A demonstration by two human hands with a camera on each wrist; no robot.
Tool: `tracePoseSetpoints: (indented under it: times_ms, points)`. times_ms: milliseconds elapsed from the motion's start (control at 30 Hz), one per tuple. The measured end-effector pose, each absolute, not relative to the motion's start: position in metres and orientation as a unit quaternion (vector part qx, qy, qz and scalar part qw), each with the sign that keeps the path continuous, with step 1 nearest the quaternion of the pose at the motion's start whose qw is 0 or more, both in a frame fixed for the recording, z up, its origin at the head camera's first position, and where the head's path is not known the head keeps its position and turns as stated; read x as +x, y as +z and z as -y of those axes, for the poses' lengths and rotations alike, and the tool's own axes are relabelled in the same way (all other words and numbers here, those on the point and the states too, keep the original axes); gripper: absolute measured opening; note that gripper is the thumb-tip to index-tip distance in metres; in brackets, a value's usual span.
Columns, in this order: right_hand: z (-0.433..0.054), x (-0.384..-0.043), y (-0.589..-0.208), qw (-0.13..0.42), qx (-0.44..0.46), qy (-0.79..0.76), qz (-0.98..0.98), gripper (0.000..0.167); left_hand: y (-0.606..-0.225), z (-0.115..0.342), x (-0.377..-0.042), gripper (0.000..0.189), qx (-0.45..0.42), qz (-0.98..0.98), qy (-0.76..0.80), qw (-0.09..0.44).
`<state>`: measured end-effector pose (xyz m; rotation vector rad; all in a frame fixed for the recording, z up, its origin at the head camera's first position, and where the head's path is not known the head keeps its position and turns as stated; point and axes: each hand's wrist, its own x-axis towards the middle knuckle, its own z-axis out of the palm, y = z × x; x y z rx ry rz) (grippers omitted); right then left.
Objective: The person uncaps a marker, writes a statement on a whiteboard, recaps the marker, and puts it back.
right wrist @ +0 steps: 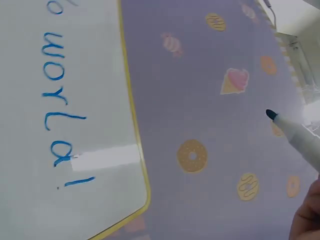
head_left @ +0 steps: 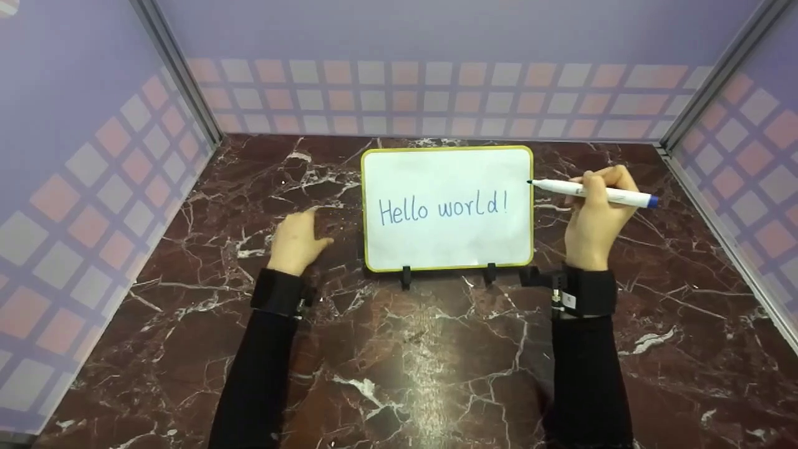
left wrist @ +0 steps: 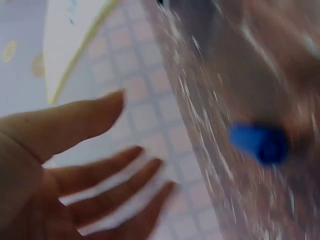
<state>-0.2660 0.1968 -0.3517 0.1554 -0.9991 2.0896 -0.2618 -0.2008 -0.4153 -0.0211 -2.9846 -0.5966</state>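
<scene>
A whiteboard (head_left: 449,171) with a yellow rim stands on two black feet, bearing "Hello world!" in blue handwriting. My right hand (head_left: 592,227), right of the board, holds a white marker (head_left: 557,187) with a blue end. Its bare dark tip points left and overlaps the board's right rim in the head view; in the right wrist view the marker (right wrist: 299,141) appears at the right edge. My left hand (head_left: 293,242) is left of the board, fingers extended and thumb apart in the left wrist view. A blue cap (left wrist: 259,143) lies near it on the table, hidden in the head view.
The dark red marbled table (head_left: 430,362) has white veins. Purple panels (head_left: 436,31) with pink and white squares enclose its back and both sides. One black foot (head_left: 406,277) juts out in front of the board.
</scene>
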Motion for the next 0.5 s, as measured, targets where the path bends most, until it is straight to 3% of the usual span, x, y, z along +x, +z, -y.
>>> tracePoseSetpoints:
  times_ms: [233,500]
  points:
    - [-0.201,-0.258,-0.345,0.384,0.081,0.848,0.356,0.032,-0.434,0.202,-0.266,0.041,0.083,0.989,-0.121,-0.007]
    - [-0.202,-0.258,-0.345,0.376,0.084,0.855,0.346,0.031,-0.436,0.202,-0.268,0.023,0.078,0.988,-0.127,0.033]
